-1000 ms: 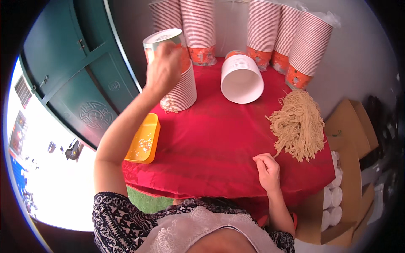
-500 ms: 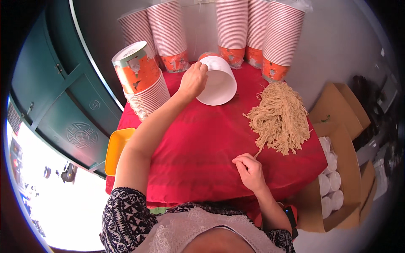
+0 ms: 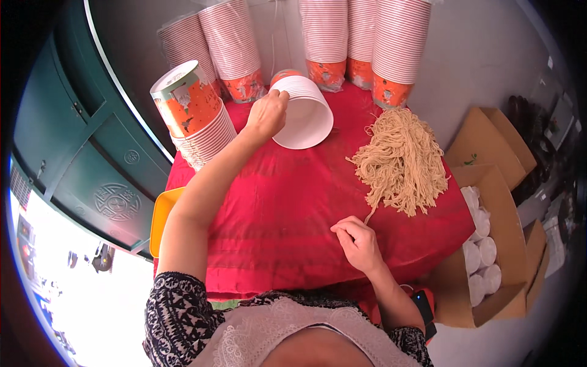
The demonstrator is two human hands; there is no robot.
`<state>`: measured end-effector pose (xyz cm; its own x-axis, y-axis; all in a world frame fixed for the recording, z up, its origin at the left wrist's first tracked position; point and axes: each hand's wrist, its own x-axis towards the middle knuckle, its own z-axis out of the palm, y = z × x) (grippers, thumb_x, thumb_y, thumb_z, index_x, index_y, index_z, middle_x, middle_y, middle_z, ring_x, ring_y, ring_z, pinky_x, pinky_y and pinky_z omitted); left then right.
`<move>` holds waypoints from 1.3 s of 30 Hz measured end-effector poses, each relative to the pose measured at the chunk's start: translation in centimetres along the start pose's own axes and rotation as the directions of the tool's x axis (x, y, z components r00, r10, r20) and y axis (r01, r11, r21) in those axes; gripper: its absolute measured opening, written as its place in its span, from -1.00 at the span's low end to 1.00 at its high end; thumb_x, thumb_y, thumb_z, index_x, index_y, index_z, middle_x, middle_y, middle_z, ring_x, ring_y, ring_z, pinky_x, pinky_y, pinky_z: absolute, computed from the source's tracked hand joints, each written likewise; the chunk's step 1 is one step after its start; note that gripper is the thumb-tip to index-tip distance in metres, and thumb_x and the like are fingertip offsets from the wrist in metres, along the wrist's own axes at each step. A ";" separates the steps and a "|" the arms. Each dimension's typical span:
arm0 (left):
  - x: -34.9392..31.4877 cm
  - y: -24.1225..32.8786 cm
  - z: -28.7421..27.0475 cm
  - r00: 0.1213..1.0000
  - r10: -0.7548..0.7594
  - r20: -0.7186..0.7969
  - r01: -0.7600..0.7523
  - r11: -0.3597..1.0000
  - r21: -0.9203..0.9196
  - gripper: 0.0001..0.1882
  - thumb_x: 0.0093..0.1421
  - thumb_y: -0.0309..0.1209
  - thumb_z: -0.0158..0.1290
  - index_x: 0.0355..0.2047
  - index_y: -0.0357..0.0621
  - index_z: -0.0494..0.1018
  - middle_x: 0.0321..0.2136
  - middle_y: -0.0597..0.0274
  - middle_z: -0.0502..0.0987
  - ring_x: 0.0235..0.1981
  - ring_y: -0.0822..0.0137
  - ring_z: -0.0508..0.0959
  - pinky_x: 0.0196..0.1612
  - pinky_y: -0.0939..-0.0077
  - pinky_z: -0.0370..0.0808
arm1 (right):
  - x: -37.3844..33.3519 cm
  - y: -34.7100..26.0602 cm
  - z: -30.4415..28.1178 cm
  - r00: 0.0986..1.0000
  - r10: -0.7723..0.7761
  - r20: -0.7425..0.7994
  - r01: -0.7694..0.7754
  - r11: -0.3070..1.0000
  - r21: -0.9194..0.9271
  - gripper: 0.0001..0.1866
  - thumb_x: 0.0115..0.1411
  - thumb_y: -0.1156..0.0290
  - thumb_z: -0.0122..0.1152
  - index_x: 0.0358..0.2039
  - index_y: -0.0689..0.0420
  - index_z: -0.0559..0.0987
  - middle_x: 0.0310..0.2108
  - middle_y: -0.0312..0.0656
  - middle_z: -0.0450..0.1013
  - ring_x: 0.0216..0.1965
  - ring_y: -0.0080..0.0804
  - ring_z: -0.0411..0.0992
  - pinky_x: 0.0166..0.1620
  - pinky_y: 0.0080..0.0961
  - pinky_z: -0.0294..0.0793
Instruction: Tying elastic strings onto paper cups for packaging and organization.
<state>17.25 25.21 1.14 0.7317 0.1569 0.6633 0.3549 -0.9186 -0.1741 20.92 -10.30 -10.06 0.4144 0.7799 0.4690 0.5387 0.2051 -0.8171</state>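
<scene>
My left hand (image 3: 266, 113) grips the rim of a stack of white paper bowls (image 3: 304, 112) lying on its side, mouth toward me, at the back of the red-covered table (image 3: 287, 214). My right hand (image 3: 358, 241) rests on the cloth near the front edge, fingers curled, pinching a strand at the tip of a heap of dry beige noodles (image 3: 400, 159) spread on the right of the table. To the left of my left hand leans a stack of orange printed cups with a sealed one on top (image 3: 191, 110).
Tall stacks of orange-bottomed cups (image 3: 367, 43) line the back against the wall. A yellow tray (image 3: 160, 217) hangs off the left edge. Open cardboard boxes (image 3: 489, 244) with white lids stand on the floor at right. A green door (image 3: 79, 147) is at left.
My left hand left the top of the orange cup stack and moved right to the white bowls, taking their rim. My right hand stayed at the noodle strand. The view shifted.
</scene>
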 end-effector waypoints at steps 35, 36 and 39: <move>-10.5 6.2 -14.1 0.693 -0.576 0.433 0.613 0.154 -0.775 -0.94 0.13 -0.55 -0.01 -0.42 -0.29 0.34 -0.68 0.14 0.45 -0.81 0.31 0.46 -0.80 0.46 0.39 | 0.8 -1.1 -5.3 0.915 -0.018 -0.404 0.000 0.999 -0.045 -0.88 0.29 0.56 0.11 -0.24 0.30 0.58 -0.34 -0.16 0.54 -0.33 -0.44 0.49 -0.27 -0.55 0.46; -10.9 5.8 -14.4 0.678 -0.577 0.455 0.619 0.115 -0.777 -0.93 0.13 -0.54 0.00 -0.42 -0.29 0.34 -0.69 0.13 0.44 -0.81 0.31 0.46 -0.81 0.47 0.39 | 1.1 -0.7 -6.2 0.904 -0.012 -0.428 -0.009 0.999 -0.047 -0.89 0.28 0.56 0.12 -0.24 0.30 0.58 -0.34 -0.19 0.53 -0.35 -0.45 0.47 -0.27 -0.56 0.45; -11.8 5.5 -14.7 0.619 -0.578 0.531 0.657 0.011 -0.754 -0.92 0.12 -0.52 0.01 -0.42 -0.28 0.35 -0.67 0.14 0.45 -0.82 0.31 0.45 -0.82 0.47 0.40 | 0.7 -0.4 -8.0 0.924 0.077 -0.374 -0.123 0.987 -0.102 -0.94 0.25 0.57 0.16 -0.29 0.28 0.57 -0.39 -0.23 0.50 -0.39 -0.51 0.42 -0.30 -0.58 0.42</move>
<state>2.01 13.01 3.02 0.5570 0.8211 0.1247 0.0462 -0.1805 0.9825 26.82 -14.56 -6.71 0.6988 0.5156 0.4958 0.5552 0.0462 -0.8304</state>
